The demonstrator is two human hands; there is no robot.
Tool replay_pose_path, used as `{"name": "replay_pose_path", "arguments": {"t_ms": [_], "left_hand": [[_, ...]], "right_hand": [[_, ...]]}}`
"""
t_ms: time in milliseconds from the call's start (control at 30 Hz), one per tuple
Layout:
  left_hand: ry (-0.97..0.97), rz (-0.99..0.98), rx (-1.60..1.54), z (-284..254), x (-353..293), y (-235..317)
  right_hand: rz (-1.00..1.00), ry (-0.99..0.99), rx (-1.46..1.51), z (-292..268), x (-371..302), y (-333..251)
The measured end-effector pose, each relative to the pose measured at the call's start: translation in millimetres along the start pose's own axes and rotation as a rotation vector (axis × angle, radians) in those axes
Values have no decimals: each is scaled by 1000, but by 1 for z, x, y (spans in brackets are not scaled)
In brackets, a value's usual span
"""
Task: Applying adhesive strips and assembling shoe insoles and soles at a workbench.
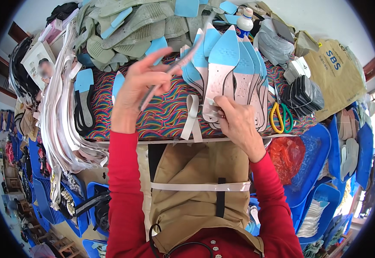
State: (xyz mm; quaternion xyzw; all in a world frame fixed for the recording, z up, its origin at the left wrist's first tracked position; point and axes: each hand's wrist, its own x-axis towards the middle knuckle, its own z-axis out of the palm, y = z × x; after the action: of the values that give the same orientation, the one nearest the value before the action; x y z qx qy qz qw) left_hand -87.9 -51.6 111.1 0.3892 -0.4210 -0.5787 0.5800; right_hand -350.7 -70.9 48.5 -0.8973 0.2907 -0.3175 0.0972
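Note:
My left hand is raised over the left part of the patterned table, its thumb and fingers around a thin, curved insole. That insole shows nearly edge-on and blurred, its tip pointing up and away to the right. At the near edge of the pile, my right hand pinches the heel end of a front insole, which has a pale foot part and a blue toe. Beneath and around it lie stacked insoles of the same kind. A looped white strip lies just left of my right hand.
Grey-green insoles heap up at the back. Yellow- and green-handled scissors and bundled black pieces lie right. White strips hang over the left edge. A white bottle stands behind; a blue bin sits below right.

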Motion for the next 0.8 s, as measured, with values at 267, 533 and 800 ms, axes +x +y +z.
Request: {"name": "replay_pose_path", "arguments": {"t_ms": [267, 533, 800], "left_hand": [[225, 22, -18, 44, -72, -32], [339, -222, -467, 102, -108, -106], [349, -252, -321, 123, -118, -114]], "right_hand": [[809, 174, 1088, -22, -11, -8], [684, 693, 776, -80, -67, -33], [535, 301, 788, -24, -80, -36]]}}
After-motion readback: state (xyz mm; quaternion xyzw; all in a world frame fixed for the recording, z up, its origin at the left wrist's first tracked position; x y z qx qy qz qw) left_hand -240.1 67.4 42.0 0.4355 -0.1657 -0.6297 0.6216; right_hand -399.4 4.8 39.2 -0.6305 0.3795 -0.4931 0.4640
